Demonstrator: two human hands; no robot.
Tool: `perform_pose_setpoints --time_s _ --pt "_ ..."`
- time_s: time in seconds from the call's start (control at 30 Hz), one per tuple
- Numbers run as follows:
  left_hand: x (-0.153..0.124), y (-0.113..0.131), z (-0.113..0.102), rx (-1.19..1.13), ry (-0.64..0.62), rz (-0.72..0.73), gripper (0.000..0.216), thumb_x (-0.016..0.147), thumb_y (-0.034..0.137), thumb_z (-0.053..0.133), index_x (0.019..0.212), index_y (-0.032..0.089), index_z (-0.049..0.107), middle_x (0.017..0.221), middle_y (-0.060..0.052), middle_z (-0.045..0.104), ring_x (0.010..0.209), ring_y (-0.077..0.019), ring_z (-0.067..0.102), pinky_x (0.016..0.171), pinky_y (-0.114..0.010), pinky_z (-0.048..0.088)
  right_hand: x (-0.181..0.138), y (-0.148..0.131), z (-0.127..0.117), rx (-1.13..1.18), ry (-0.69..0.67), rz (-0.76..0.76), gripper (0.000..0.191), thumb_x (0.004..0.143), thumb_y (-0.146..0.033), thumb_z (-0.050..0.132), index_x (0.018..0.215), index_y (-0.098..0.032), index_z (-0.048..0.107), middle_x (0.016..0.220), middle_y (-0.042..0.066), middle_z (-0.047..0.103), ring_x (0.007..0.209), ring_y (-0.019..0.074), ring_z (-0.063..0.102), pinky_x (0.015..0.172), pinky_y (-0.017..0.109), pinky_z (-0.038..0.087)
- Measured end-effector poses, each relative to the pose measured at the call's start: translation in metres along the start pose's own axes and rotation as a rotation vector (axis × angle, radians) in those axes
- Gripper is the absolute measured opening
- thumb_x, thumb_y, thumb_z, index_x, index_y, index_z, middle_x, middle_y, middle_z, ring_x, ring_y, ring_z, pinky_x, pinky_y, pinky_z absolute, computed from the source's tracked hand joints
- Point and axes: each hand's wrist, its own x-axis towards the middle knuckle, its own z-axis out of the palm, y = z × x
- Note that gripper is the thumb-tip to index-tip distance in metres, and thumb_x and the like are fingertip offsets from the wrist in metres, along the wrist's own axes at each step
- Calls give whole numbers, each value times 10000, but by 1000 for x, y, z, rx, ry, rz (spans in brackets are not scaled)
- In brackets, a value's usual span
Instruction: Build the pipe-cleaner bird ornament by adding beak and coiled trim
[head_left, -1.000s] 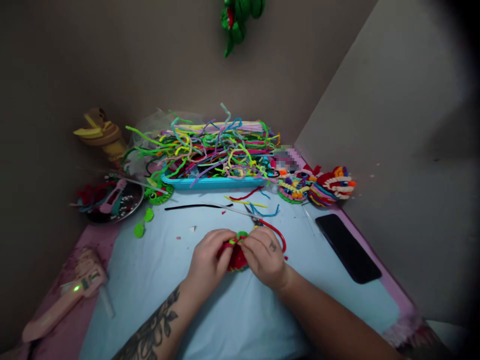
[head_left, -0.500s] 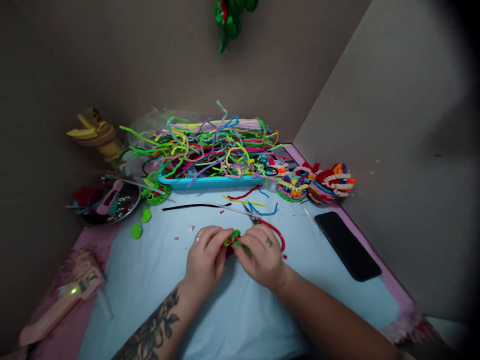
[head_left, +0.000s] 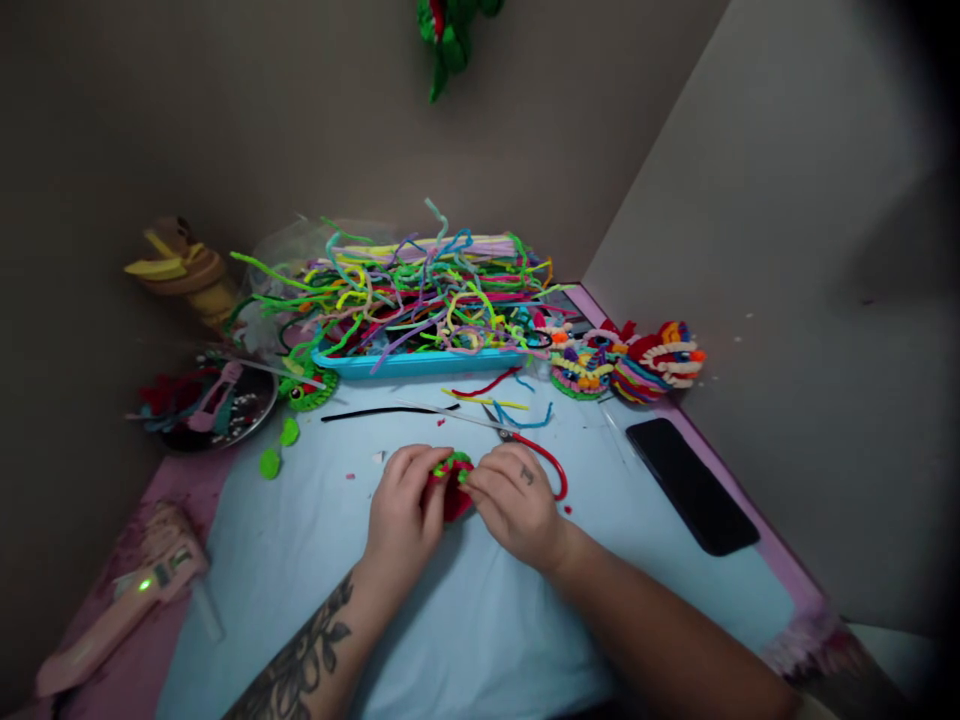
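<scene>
My left hand (head_left: 405, 510) is closed around a small red and green pipe-cleaner piece (head_left: 456, 500), fuzzy and rounded, with green along its top edge. From the other side my right hand (head_left: 517, 505) pinches the green part at its upper right. The fingers hide much of the piece's sides. Just behind my right hand lie scissors with red handles (head_left: 559, 468), their blades pointing away to the left. Beyond them are loose blue (head_left: 525, 420), yellow and dark red pipe-cleaner lengths. A black pipe cleaner (head_left: 375, 411) lies further left.
A blue tray (head_left: 420, 366) heaped with colourful pipe cleaners stands at the back. A pink glue gun (head_left: 135, 610) with a lit green light lies left, a dark phone (head_left: 694, 485) right. Finished-looking colourful pipe-cleaner figures (head_left: 652, 370) sit back right; a round dish (head_left: 247, 410) stands back left.
The piece has turned between my fingers, so more of its red side shows below the green. Both hands stay close together on it. The whole view has shifted slightly.
</scene>
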Motion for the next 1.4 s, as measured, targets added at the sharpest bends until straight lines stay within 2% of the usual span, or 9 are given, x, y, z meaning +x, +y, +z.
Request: perform_pose_setpoints --time_s 0.13,0.23,0.4,0.8,0.93,1.03,1.1,1.2,1.4 --pt "2 0 -2 -45 -41 -36 315 860 111 501 1160 200 542 1078 -80 571 1015 -192 542 889 -345 456 0 4 1 40 18 33 120 820 -90 574 892 -184 590 793 64 601 782 203 523 730 382 487" --pt "5 2 -6 -110 -54 46 318 846 109 533 1144 215 568 1129 -81 564 1069 -201 518 932 -367 427 -2 9 3 86 8 45 125 830 -90 563 886 -198 591 800 54 587 784 196 525 738 384 489" --pt "8 4 -12 -161 -90 163 159 850 93 538 926 203 625 926 -44 624 941 -181 539 876 -361 405 -6 14 3 143 -64 -17 152 836 -93 550 895 -221 609 829 42 565 821 192 516 744 372 490" --pt "14 14 -27 -54 -441 63 164 905 186 410 765 193 496 765 -23 563 800 -185 487 763 -358 385 -1 6 -4 224 -107 -196 155 820 -56 542 875 -186 605 829 53 598 807 180 512 697 329 475" --pt "10 12 -24 -25 -385 58 175 907 177 399 761 197 493 783 -26 569 829 -187 509 797 -366 405 0 4 -4 261 -79 -146 157 823 -60 536 862 -198 600 821 44 593 806 177 519 703 333 479" --pt "9 2 -18 -15 -136 3 126 905 206 435 947 203 554 1018 -71 591 1024 -203 524 919 -391 406 1 6 -1 295 -67 -56 147 843 -86 523 852 -207 606 826 39 582 814 175 530 725 347 483" --pt "11 -8 -12 14 -14 -89 279 894 249 471 1165 193 505 1231 -117 528 1186 -224 468 999 -420 382 3 8 1 306 -57 26 136 852 -107 522 840 -210 611 829 37 576 810 177 535 737 361 478" --pt "16 -20 -4 64 -85 -282 483 847 337 548 1273 129 456 1284 -170 532 1210 -274 489 1000 -457 401 6 9 3 336 -64 159 122 852 -120 535 804 -206 607 824 31 564 803 178 540 743 367 464" --pt "13 -26 -10 138 -157 -457 463 792 359 608 1188 126 553 1160 -166 650 1060 -297 619 890 -440 482 9 8 4 372 -85 261 122 839 -124 559 754 -201 603 820 27 560 811 174 547 745 346 455"
